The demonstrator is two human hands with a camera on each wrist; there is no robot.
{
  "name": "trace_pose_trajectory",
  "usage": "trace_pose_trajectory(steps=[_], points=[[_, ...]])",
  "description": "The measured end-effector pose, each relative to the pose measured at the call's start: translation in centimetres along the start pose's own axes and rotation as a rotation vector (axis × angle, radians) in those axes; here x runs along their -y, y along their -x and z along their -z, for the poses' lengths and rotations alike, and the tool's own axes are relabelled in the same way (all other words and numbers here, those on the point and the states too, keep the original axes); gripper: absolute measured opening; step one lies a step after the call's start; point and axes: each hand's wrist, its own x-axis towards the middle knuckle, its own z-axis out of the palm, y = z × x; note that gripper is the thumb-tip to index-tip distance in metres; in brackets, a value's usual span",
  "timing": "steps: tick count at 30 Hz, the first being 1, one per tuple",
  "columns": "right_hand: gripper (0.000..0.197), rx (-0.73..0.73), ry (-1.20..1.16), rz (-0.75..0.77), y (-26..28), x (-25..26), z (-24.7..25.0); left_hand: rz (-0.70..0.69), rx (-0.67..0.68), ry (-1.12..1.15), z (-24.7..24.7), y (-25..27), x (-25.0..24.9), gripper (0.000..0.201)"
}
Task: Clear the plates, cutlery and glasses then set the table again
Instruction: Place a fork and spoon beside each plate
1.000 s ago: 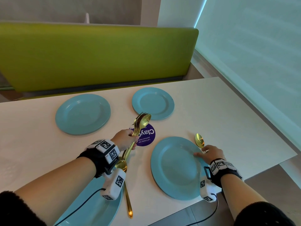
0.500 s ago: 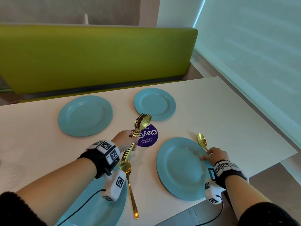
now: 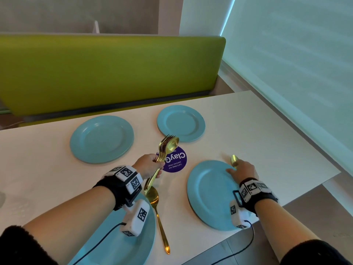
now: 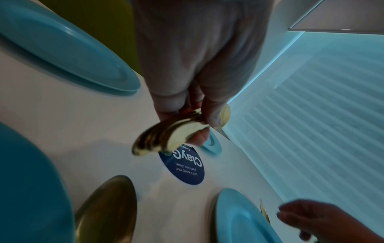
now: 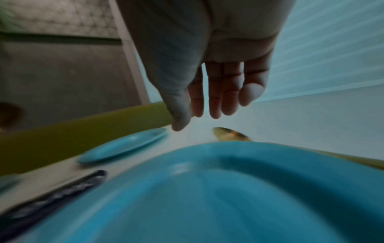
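My left hand point(image 3: 150, 166) grips a bundle of gold forks and a spoon point(image 3: 167, 147) above the white table point(image 3: 267, 142); the left wrist view shows the same bundle point(image 4: 166, 136) in its fingers. My right hand point(image 3: 241, 169) hovers with straight, relaxed fingers point(image 5: 216, 97) over the far rim of the near right blue plate point(image 3: 210, 196), holding nothing. A gold spoon point(image 3: 234, 160) lies on the table just beyond that plate, partly hidden under the hand. Another gold spoon point(image 3: 158, 213) lies beside the near left blue plate point(image 3: 122, 243).
Two more blue plates, one large point(image 3: 101, 138) and one smaller point(image 3: 181, 122), sit at the far side. A round purple sticker point(image 3: 174, 159) marks the table centre. A green bench back point(image 3: 107, 73) stands behind, a blind-covered window point(image 3: 296, 64) to the right. The table edge runs close at the right.
My right hand has lifted off the spoon by the near right plate and moved slightly forward, fingers now straight. The left hand still holds the cutlery bundle in much the same place.
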Motion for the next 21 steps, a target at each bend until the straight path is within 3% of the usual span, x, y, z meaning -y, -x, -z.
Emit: trace_pose_trajectory(steps=[9,21], points=[[0.024,0.031,-0.036,0.634,9.4,13.4,-1.6,-0.033,0.141,-0.143,1.6,2.4,-0.3,0.015],[0.025,0.089,0.168,0.746,15.4,17.7,-1.6,-0.127,0.304,-0.21,6.6,5.9,0.6,0.019]])
